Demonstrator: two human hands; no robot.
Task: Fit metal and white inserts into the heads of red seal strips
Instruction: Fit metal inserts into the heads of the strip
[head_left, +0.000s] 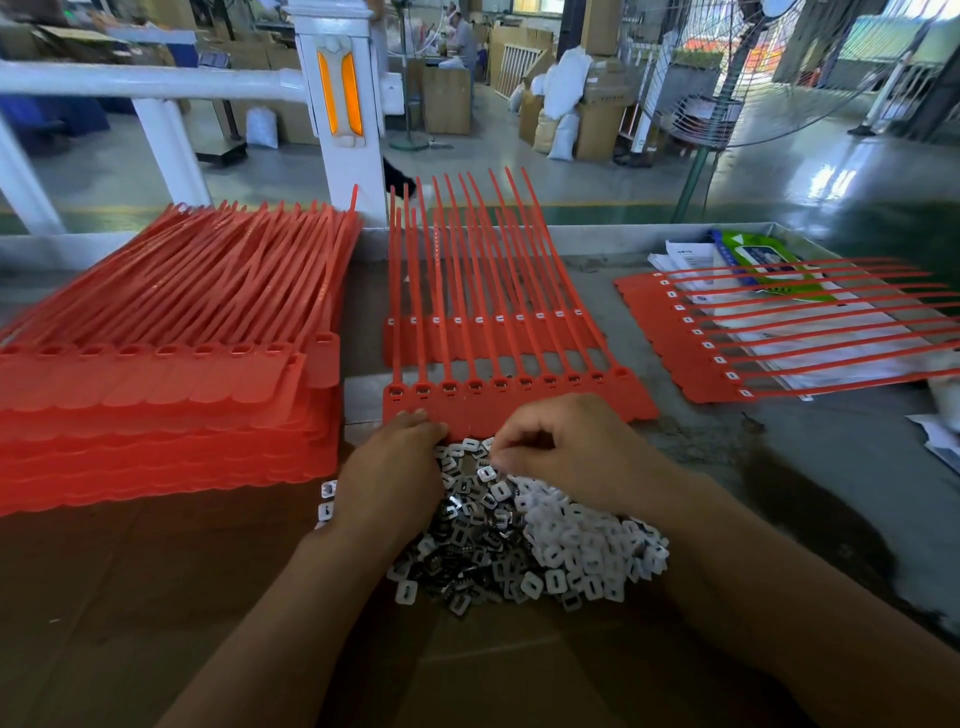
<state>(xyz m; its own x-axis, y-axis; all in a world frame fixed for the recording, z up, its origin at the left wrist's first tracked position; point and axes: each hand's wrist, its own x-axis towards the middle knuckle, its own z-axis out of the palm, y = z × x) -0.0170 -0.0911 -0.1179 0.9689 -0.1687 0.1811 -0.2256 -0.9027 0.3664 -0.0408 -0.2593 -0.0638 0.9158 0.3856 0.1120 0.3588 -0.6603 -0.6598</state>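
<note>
Two hands curl into the pile of inserts (545, 551) just below the red strip (571, 402) — left hand (395, 467), right hand (566, 447) — whether either grips a piece cannot be told.

A pile of inserts (524, 540) lies on a cardboard sheet (156, 597) at the table's (779, 467) near edge. Just behind it lies a sheet of seal strips (571, 410), with a stack of strip sheets (156, 405) to its left and another strip sheet (691, 353) on papers to its right.
</note>
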